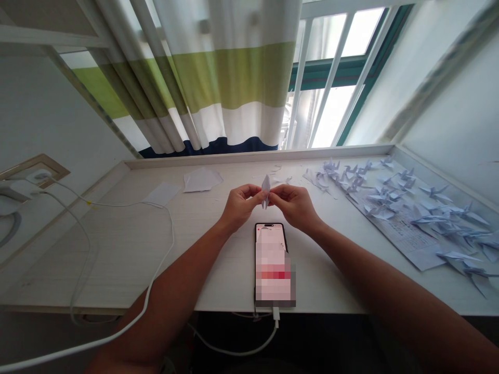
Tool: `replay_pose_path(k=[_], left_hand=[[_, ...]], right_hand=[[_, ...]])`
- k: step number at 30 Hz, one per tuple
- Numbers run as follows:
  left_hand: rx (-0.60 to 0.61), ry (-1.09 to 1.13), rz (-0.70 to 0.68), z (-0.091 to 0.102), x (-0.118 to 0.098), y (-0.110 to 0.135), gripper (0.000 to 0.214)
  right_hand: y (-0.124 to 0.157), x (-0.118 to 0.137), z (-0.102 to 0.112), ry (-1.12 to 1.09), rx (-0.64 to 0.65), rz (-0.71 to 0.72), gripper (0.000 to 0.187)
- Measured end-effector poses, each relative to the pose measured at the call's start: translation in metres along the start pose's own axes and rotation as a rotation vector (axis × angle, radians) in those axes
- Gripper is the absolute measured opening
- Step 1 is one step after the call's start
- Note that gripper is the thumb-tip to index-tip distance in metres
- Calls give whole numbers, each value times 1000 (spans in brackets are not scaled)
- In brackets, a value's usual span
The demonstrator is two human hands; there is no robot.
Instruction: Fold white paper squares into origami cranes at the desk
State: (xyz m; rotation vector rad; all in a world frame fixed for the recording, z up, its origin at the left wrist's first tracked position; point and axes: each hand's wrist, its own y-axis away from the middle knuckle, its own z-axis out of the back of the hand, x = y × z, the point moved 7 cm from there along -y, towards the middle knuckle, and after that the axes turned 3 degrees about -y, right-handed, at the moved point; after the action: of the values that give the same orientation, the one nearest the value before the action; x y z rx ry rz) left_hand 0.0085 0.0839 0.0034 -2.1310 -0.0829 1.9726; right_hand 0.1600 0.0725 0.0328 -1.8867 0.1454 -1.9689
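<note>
Both of my hands meet above the middle of the white desk (pixel 117 244), pinching a small piece of folded white paper (pixel 265 188) between them. My left hand (pixel 239 205) grips its left side with closed fingers. My right hand (pixel 296 205) pinches its right side. The paper stands upright with a pointed tip. Just below my hands a phone (pixel 274 267) lies flat on the desk with its screen lit.
Several folded paper cranes (pixel 393 200) lie over a sheet at the right. Loose paper sheets (pixel 200 179) rest near the back. A white cable (pixel 163 249) loops across the left of the desk; another plugs into the phone. A striped curtain (pixel 218 78) and window are behind.
</note>
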Motion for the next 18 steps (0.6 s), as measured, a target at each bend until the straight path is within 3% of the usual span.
replay_pose_path(k=[4,9,14,18], left_hand=[[-35,-72,-20,3,-3,0,34],[-30,-123,-48,2,-8,2,34],[41,-65,-17,-5,-6,2,34],[77,-70,52,-8,0,4,36]], right_hand=[[0,-3,-3,-25,71,3,32],[-5,-13,0,-161,71,-45,38],[-7,-14,5,25,-5,44,40],[-7,-17,5,30,-52,63,41]])
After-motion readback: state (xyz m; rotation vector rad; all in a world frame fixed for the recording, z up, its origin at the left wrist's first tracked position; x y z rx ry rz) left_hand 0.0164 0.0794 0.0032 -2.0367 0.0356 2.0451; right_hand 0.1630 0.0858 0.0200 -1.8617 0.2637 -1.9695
